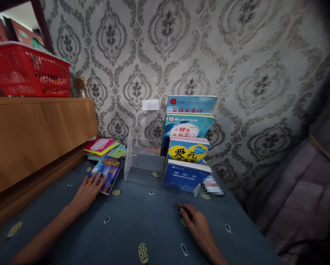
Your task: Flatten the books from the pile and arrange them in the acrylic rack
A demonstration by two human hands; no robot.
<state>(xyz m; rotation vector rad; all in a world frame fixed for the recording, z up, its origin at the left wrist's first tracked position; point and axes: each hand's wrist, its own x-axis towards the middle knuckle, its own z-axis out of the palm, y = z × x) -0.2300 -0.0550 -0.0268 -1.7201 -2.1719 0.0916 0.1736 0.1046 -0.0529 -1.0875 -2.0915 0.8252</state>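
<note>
My left hand [88, 189] rests on the cover of a blue-purple book [112, 173], its fingers spread over the lower left part. The book lies at a slant against a pile of colourful booklets [101, 145]. Lower right of centre, my right hand [194, 219] hovers over or rests on the cloth with loosely bent fingers and nothing visible in it. Beyond it stands a clear acrylic rack [128, 156]. In the rack's right part, books lean upright in tiers: a dark blue one [183, 178] in front, a yellow one [188, 151], then two light blue ones [191, 104].
A dark patterned cloth [126, 228] covers the table. On the left, a wooden cabinet [38, 136] carries a red plastic basket [49, 73]. A blurred-out item [213, 185] lies right of the rack. Patterned wallpaper rises behind, and a grey curtain [289, 165] hangs at right.
</note>
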